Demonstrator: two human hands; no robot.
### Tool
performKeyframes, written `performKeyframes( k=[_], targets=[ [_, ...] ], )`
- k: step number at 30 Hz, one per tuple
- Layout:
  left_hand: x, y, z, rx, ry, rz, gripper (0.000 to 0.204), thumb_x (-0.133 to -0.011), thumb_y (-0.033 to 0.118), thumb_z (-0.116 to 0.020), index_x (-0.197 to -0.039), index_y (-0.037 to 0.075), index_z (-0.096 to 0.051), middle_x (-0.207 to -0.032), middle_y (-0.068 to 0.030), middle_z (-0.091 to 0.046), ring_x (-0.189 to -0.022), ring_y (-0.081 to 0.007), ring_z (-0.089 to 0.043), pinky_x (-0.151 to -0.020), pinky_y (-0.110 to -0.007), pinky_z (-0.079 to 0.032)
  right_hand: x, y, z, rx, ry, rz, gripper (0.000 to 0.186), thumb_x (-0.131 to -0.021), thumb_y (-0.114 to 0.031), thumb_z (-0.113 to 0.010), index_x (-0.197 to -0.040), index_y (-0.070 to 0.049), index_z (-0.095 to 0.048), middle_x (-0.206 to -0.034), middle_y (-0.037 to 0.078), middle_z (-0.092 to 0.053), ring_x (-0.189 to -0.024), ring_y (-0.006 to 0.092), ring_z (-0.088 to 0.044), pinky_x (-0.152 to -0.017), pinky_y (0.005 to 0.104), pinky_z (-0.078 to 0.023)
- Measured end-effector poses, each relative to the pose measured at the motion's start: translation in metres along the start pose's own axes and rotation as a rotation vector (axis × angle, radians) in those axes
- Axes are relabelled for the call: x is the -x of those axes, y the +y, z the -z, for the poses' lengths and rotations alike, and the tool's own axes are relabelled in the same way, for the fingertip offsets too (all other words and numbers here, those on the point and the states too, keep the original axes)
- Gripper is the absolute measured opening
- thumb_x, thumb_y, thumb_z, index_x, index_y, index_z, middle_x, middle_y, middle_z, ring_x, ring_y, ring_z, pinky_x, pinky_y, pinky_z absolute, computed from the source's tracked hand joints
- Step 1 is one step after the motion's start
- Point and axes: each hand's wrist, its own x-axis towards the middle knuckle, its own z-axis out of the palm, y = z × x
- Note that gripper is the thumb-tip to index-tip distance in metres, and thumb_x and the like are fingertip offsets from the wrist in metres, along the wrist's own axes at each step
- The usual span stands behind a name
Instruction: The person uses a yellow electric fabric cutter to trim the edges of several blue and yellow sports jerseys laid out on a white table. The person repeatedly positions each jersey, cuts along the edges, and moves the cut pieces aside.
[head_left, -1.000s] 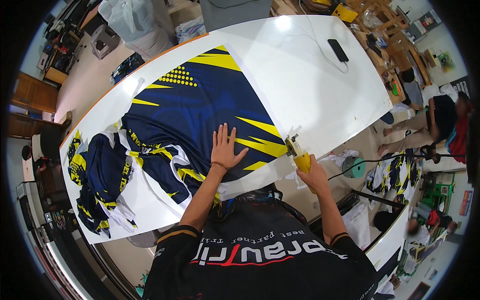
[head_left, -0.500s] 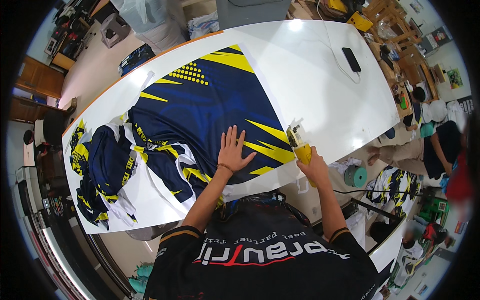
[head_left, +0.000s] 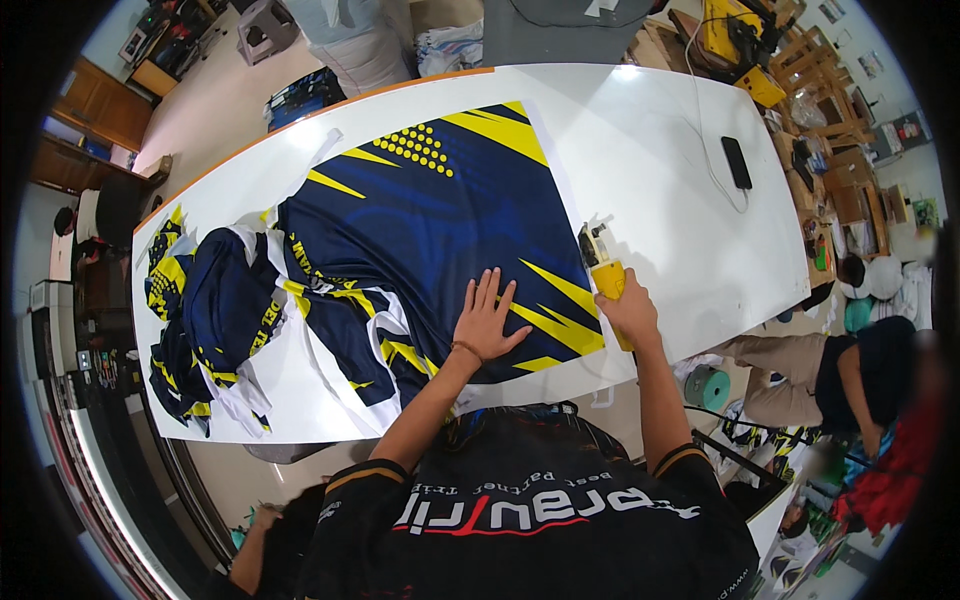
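Note:
A navy fabric panel (head_left: 430,240) with yellow spikes and dots lies spread on the white table (head_left: 690,290). My left hand (head_left: 487,320) rests flat on its near right part, fingers apart. Wrapped round a yellow electric fabric cutter (head_left: 607,278) is my right hand (head_left: 632,312). The cutter's metal head is at the panel's right edge, where a white margin runs along the print. To the left, the panel runs into folds beside a bunched heap of navy, yellow and white fabric (head_left: 225,300). My palm hides the cutter's grip, and its blade is too small to make out.
A black phone (head_left: 736,162) on a white cable lies at the table's far right. Behind the table stand a grey box (head_left: 570,35) and wrapped bundles (head_left: 355,45). One person (head_left: 860,370) is at the right; another person's arm (head_left: 256,545) shows at lower left.
My right hand and the cutter have moved farther away from me along the panel's right edge. My left hand keeps its place on the fabric. Another person's arm has appeared at lower left.

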Motion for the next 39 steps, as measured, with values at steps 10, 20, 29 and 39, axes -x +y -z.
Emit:
performKeyframes(
  k=[10, 20, 29, 39],
  targets=[
    [0.0, 0.001, 0.004, 0.037, -0.003, 0.012, 0.091, -0.094, 0.07, -0.055, -0.159, 0.007, -0.043, -0.17, -0.0268, -0.025, -0.16, -0.0405, -0.019, -0.13, -0.055, -0.012, -0.064, -0.047, 0.012, 0.074, 0.006, 0.033, 0.066, -0.081, -0.044, -0.077, -0.131, -0.008, -0.051, -0.114, 0.023, -0.073, -0.107, 0.042, -0.072, -0.092, 0.052, -0.057],
    [-0.001, 0.001, 0.008, 0.049, -0.021, 0.025, 0.092, -0.095, 0.07, -0.056, -0.16, 0.007, -0.041, -0.17, -0.0269, -0.024, -0.16, -0.0395, -0.019, -0.13, -0.055, -0.012, -0.139, -0.104, 0.024, 0.122, -0.01, 0.053, 0.071, -0.079, -0.046, -0.077, -0.134, -0.009, -0.052, -0.121, 0.02, -0.072, -0.112, 0.0378, -0.071, -0.094, 0.0502, -0.057],
    [-0.001, 0.002, 0.012, 0.078, -0.059, 0.036, 0.09, -0.096, 0.07, -0.053, -0.16, 0.008, -0.041, -0.171, -0.0253, -0.023, -0.161, -0.0395, -0.018, -0.13, -0.055, -0.013, -0.205, -0.148, 0.03, 0.116, 0.006, 0.108, 0.072, -0.077, -0.047, -0.077, -0.134, -0.009, -0.053, -0.125, 0.019, -0.071, -0.115, 0.0367, -0.07, -0.097, 0.0498, -0.057],
    [-0.004, 0.002, 0.015, 0.134, -0.06, 0.038, 0.086, -0.097, 0.065, -0.057, -0.159, 0.008, -0.043, -0.169, -0.0263, -0.027, -0.158, -0.0411, -0.024, -0.128, -0.056, -0.018, -0.288, -0.196, 0.039, 0.133, 0.052, 0.183, 0.077, -0.078, -0.047, -0.078, -0.139, -0.008, -0.054, -0.132, 0.019, -0.069, -0.121, 0.0353, -0.068, -0.102, 0.049, -0.055]
  ],
)
